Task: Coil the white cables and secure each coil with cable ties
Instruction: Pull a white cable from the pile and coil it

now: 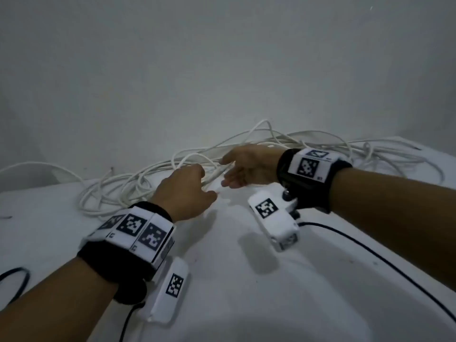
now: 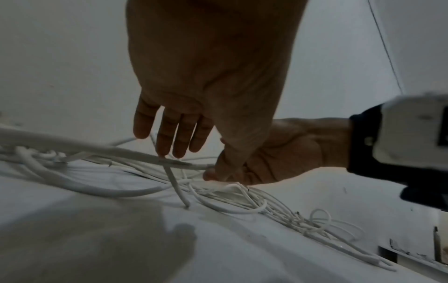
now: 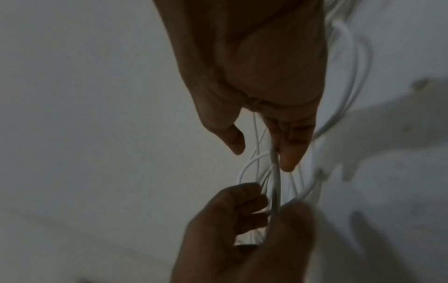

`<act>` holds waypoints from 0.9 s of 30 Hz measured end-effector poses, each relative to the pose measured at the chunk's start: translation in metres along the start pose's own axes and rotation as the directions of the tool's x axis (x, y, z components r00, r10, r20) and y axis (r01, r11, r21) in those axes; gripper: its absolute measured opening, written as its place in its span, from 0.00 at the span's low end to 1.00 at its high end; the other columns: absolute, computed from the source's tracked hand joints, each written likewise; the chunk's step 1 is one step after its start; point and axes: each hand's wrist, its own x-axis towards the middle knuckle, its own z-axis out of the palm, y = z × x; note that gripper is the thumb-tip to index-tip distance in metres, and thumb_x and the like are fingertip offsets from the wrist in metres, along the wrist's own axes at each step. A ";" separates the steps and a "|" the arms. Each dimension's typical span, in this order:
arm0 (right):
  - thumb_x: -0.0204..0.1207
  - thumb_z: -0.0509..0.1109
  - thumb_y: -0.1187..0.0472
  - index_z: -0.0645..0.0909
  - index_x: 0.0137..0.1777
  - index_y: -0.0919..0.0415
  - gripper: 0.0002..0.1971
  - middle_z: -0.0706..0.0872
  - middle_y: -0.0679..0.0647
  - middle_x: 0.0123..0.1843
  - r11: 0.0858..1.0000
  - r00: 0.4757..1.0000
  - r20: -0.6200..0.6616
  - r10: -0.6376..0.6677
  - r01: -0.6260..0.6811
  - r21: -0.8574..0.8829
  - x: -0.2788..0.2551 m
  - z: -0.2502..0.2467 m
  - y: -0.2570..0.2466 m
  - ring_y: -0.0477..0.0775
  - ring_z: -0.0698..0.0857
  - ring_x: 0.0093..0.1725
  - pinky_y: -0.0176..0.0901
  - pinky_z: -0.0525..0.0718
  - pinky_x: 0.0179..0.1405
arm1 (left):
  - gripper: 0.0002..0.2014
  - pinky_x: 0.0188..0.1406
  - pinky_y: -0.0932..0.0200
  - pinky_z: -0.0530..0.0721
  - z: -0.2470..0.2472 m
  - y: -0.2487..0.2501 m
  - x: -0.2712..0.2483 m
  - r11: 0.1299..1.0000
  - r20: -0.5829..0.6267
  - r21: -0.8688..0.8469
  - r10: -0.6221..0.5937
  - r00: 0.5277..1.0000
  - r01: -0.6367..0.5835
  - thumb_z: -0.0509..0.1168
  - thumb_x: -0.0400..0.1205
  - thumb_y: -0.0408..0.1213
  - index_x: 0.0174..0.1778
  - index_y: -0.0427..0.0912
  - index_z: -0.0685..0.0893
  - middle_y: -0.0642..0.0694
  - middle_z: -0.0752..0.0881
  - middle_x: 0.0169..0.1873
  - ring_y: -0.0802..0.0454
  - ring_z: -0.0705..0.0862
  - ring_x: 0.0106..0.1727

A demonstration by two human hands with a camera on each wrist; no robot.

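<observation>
A loose tangle of white cables (image 1: 308,144) sprawls along the far side of the white table (image 1: 222,280), against the wall. My left hand (image 1: 206,183) reaches into it, fingers curled down, and pinches one strand (image 3: 275,181) between fingers and thumb (image 3: 290,216). In the left wrist view that strand (image 2: 97,149) runs under my left fingertips (image 2: 164,153). My right hand (image 1: 224,171) faces it from the right, thumb (image 3: 232,137) apart, with straight fingers (image 3: 288,153) lying along the same strand. I cannot make out any cable ties.
A grey wall (image 1: 222,58) stands right behind the cables. A black cord (image 1: 370,253) runs from my right wrist across the near table; another black cord (image 1: 14,277) loops at the left edge. A white cable end (image 1: 37,165) arches off the table's left.
</observation>
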 end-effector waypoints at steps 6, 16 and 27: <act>0.81 0.55 0.68 0.71 0.37 0.64 0.10 0.76 0.57 0.31 0.995 0.987 -0.159 -0.020 0.036 0.098 0.005 0.023 0.000 0.50 0.76 0.26 0.39 0.73 0.24 | 0.25 0.63 0.47 0.76 0.000 -0.005 -0.006 0.995 -0.110 0.071 0.079 0.991 -0.071 0.68 0.77 0.52 0.68 0.45 0.78 0.46 0.82 0.64 0.44 0.80 0.64; 0.85 0.50 0.68 0.68 0.34 0.60 0.16 0.71 0.53 0.31 0.878 0.923 -0.199 -0.329 0.377 0.296 -0.099 -0.024 -0.077 0.45 0.65 0.23 0.34 0.63 0.23 | 0.22 0.32 0.55 0.73 -0.054 -0.002 -0.058 0.953 -0.209 -0.279 0.058 0.976 -0.117 0.57 0.85 0.53 0.32 0.41 0.78 0.49 0.82 0.27 0.46 0.82 0.33; 0.83 0.57 0.65 0.73 0.42 0.59 0.08 0.73 0.53 0.31 0.688 0.792 -0.271 -0.547 0.610 0.394 -0.157 -0.058 -0.111 0.44 0.66 0.19 0.34 0.63 0.21 | 0.21 0.28 0.58 0.67 -0.093 0.034 -0.090 0.874 -0.485 -0.145 0.347 0.803 -0.465 0.52 0.84 0.56 0.28 0.49 0.62 0.52 0.67 0.22 0.53 0.68 0.25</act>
